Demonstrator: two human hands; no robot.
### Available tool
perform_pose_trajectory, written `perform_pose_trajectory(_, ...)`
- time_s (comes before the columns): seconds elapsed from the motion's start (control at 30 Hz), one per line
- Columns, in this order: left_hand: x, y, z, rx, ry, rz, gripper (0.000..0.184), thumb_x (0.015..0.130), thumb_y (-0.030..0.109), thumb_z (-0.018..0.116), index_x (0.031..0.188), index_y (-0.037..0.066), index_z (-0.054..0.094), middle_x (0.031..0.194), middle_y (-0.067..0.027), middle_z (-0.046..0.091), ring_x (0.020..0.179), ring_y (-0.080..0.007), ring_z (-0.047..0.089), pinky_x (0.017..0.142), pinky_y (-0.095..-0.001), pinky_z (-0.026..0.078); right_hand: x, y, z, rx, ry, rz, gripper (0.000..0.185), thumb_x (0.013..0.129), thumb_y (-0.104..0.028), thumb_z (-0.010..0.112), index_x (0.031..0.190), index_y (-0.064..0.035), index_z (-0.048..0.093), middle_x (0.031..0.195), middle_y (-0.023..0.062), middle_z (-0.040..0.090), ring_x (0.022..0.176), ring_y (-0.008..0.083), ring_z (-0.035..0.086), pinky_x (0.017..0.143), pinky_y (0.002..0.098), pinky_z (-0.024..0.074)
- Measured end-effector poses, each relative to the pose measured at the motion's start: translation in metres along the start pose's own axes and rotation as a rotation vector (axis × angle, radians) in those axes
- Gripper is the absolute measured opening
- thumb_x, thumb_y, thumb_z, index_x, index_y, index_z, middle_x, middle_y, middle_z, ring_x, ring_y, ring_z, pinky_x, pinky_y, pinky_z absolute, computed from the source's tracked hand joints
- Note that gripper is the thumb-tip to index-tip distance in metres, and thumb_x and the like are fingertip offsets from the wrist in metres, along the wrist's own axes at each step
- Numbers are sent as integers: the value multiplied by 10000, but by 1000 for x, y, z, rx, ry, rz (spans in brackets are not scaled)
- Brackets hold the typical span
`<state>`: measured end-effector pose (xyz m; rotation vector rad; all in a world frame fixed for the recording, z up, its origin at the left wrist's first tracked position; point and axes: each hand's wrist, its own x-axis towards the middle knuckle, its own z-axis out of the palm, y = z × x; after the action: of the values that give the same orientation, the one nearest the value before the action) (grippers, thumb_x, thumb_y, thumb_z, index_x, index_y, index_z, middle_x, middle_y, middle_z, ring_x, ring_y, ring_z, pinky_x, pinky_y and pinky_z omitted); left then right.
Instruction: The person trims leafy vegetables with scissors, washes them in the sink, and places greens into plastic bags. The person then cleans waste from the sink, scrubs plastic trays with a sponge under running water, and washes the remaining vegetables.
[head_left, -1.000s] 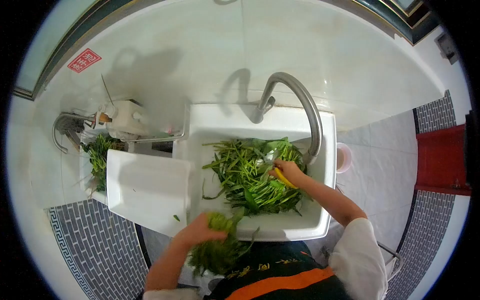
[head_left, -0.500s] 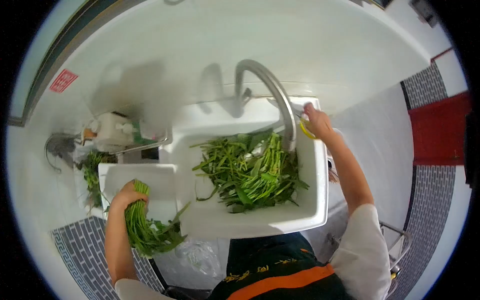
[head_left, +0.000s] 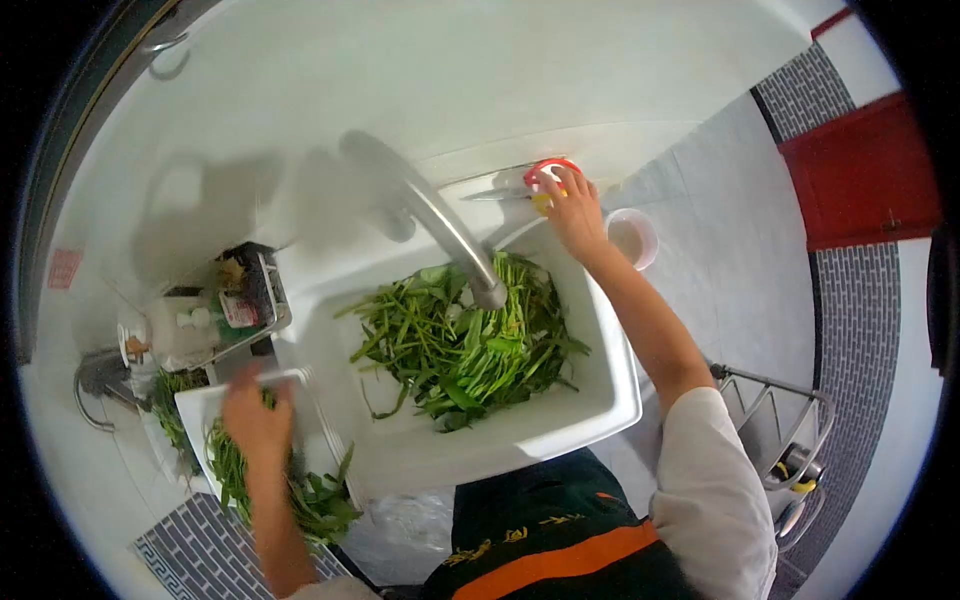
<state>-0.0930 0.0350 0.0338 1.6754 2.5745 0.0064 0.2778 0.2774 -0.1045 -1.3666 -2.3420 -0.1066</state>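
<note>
My right hand [head_left: 572, 215] is at the back right corner of the white sink [head_left: 625, 385]. Its fingers are closed over the red and yellow handles of the scissors [head_left: 498, 195], whose blades point left along the ledge. Motion blurs my left hand [head_left: 258, 415], which is over a bunch of leafy greens [head_left: 322, 505] in the white side basin [head_left: 200, 402]; whether it grips the stems is unclear. A larger heap of cut leafy greens [head_left: 465, 345] fills the middle of the sink.
A curved metal faucet [head_left: 435, 215] arches over the sink. Bottles and a wire rack [head_left: 270, 290] stand at the left, near more greens [head_left: 172, 410]. On the right are a pale round container [head_left: 633, 238] and a metal rack [head_left: 790, 400]. A clear plastic bag [head_left: 405, 530] lies below.
My right hand has shifted left along the back ledge, and the scissors now show lying there. My left hand has moved over the side basin, with the bunch lower beneath it. The camera has turned.
</note>
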Motion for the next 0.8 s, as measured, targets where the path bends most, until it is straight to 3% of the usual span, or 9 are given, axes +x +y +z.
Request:
perform_pose_trajectory(0.07,-20,28,51,-316,100,247,418,659,224,608,1027,54,511,960,-147,551,903,-298,511,787,-364,391,-21,-11,-11,135,69,125,441,653,-69,572,1069,-109,432,957,110,479,886,294,457,732,418,361)
perform_pose_trajectory(0.13,-37,94,88,-661,-220,218,372,731,216,569,1057,58,483,1003,-139,527,930,-266,506,802,-356,387,-64,-33,-4,257,132,262,324,668,-34,548,976,-55,452,869,142,495,758,307,482,655,405,387)
perform_pose_trajectory(0.23,-40,139,186,-667,-493,225,437,768,238,538,1135,34,413,1107,-175,458,994,-298,462,831,-374,374,-139,-76,24,554,-156,719,139,722,-122,541,741,2,482,699,174,541,630,320,543,588,373,440)
perform_pose_trajectory(0.3,-41,161,247,-622,-459,201,461,785,240,514,1170,26,376,1152,-200,416,1025,-322,435,844,-388,367,-186,-99,51,476,-727,1008,461,752,-333,530,996,51,453,942,231,521,861,347,524,735,391,429)
perform_pose_trajectory(0.4,-35,186,270,-373,-620,-49,547,768,265,542,1204,13,328,1120,-200,445,1042,-336,420,860,-407,354,-211,-128,82,581,-612,1496,808,621,-498,634,1090,110,381,1029,242,495,942,308,508,792,340,409)
perform_pose_trajectory(0.5,-33,180,289,-182,-627,144,610,725,274,588,1208,25,312,1076,-182,478,1001,-328,454,837,-405,372,-190,-139,87,754,-745,1508,870,594,-453,678,1150,100,299,1109,230,444,1025,263,455,838,318,383)
perform_pose_trajectory(0.57,1,163,271,-662,-1097,70,523,669,274,642,1090,31,449,1019,-124,533,913,-252,522,794,-361,396,-176,-133,60,1090,-744,1591,874,596,-411,689,1174,89,265,1119,222,438,1034,264,444,851,318,372)
perform_pose_trajectory(0.63,12,153,255,-738,-1298,61,687,619,405,675,1138,37,418,1080,-169,483,994,-288,460,828,-365,369,-187,-132,61,1437,-712,1638,884,597,-369,700,1199,78,231,1130,214,432,1044,264,434,864,319,360)
perform_pose_trajectory(0.8,12,142,194,-645,-1258,-117,746,665,458,613,1195,8,344,1187,-167,397,1077,-286,401,881,-392,329,-178,-116,14,1722,-730,1528,777,642,-297,684,1229,11,278,1214,152,379,1136,247,330,955,336,238)
